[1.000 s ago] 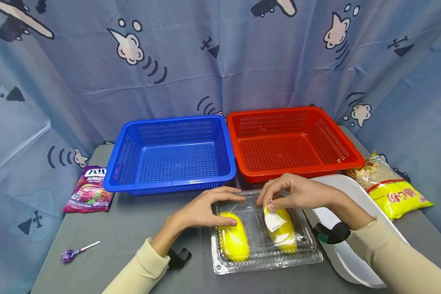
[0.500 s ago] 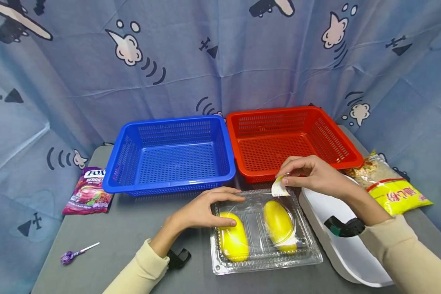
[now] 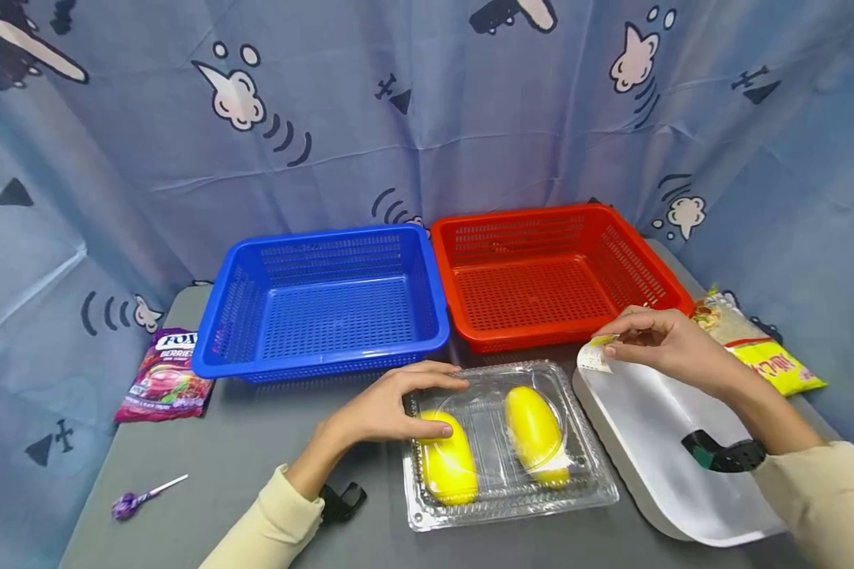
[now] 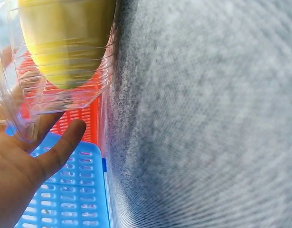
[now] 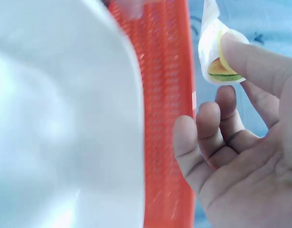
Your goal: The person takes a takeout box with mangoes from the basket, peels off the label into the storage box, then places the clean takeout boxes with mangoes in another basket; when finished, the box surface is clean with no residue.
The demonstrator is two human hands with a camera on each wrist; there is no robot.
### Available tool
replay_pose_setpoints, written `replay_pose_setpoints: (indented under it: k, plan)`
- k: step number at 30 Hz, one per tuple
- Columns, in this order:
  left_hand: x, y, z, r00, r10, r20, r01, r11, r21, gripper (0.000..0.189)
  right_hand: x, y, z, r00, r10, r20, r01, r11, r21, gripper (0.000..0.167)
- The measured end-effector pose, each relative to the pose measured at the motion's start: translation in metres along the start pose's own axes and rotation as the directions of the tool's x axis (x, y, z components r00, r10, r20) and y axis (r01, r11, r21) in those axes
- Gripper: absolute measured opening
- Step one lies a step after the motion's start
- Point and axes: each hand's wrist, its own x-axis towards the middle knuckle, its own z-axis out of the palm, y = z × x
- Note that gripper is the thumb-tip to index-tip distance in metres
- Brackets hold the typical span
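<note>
In the head view a clear plastic clamshell container (image 3: pixel 494 450) lies on the grey table with two yellow mango-like fruits inside, the left fruit (image 3: pixel 450 470) and the right fruit (image 3: pixel 534 431). My left hand (image 3: pixel 384 407) rests at the container's left far corner, thumb over the lid and fingers extended; in the left wrist view its fingers (image 4: pixel 65 147) lie loosely by the container's end. Between thumb and forefinger, my right hand (image 3: pixel 665 344) pinches a curled white and yellow sticker label (image 3: pixel 594 356). In the right wrist view the label (image 5: pixel 210 50) shows a printed fruit design.
A white tub (image 3: pixel 655 458) stands right of the container. Behind are a blue basket (image 3: pixel 320 359) and a red basket (image 3: pixel 534 336). A purple candy bag (image 3: pixel 167 375) and a lollipop (image 3: pixel 138 498) lie left; a yellow food packet (image 3: pixel 772 359) lies far right.
My right hand has peeled the label off the container lid above the right fruit and carried it away to the right, over the white tub. The left hand has stayed in place.
</note>
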Motion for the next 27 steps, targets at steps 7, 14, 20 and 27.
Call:
replay_pose_setpoints:
  k: [7,14,20,27]
  plan:
    - [-0.002,0.001,0.0,1.0,-0.022,-0.002,0.022,1.0,0.003,0.058,-0.017,0.027,-0.005,0.99,0.136,-0.034,-0.137,0.99,-0.037,0.022]
    - [-0.002,0.001,0.0,1.0,-0.018,0.0,0.018,1.0,-0.002,0.058,-0.027,0.049,0.005,0.992,0.126,-0.023,-0.127,0.99,-0.056,0.022]
    - [0.0,0.001,0.001,1.0,-0.022,0.005,0.022,1.0,0.003,0.057,-0.031,0.066,0.015,0.997,0.078,0.026,-0.077,0.995,-0.057,0.022]
    - [0.0,0.001,0.002,1.0,-0.028,0.003,0.028,1.0,0.004,0.057,-0.034,0.078,0.023,1.0,0.024,0.011,-0.022,0.991,-0.13,0.021]
